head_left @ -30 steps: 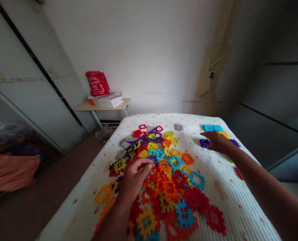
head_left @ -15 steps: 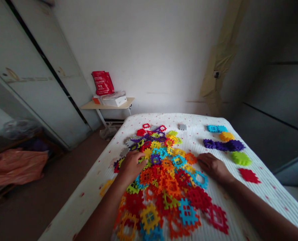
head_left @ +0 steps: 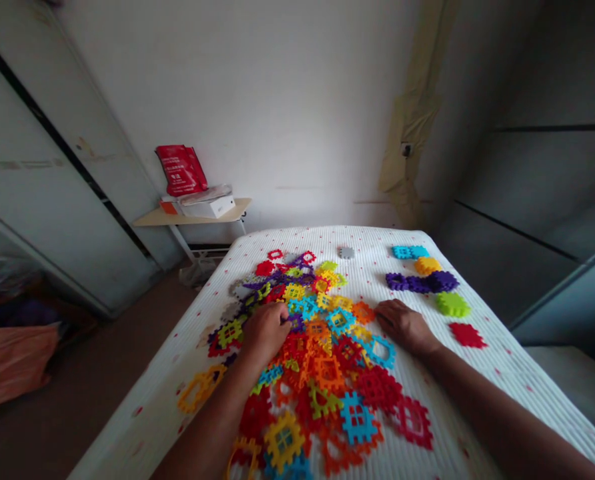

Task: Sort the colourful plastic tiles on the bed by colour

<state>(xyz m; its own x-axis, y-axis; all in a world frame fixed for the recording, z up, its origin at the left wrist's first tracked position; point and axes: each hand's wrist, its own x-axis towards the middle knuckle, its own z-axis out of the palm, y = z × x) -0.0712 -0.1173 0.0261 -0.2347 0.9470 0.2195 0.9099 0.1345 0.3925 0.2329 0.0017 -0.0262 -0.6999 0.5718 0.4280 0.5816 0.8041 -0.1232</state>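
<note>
Over the left part of a loose pile of interlocking plastic building pieces (head_left: 327,368) is my left hand (head_left: 266,328), its fingers curled closed. The fingertips are at the edge of a purple window-shaped piece (head_left: 296,323); whatever they pinch is hidden. At the pile's right edge my right hand (head_left: 405,325) rests palm down on the sheet, fingers loosely bent and nothing visible in them. An orange piece (head_left: 363,312) lies just left of its fingertips, and a light blue frame piece (head_left: 381,351) lies nearer me.
On the right of the white bedsheet (head_left: 427,373) lie separate groups: light blue (head_left: 410,252), yellow (head_left: 427,266), purple (head_left: 422,282), green (head_left: 453,304) and red (head_left: 467,335) pieces. A grey piece (head_left: 346,253) lies farther back. A small table (head_left: 152,217) stands beyond the bed.
The camera view has turned right. My left hand has shifted right over the pile, its fingers closing beside the purple piece. My right hand stays near the orange piece.
</note>
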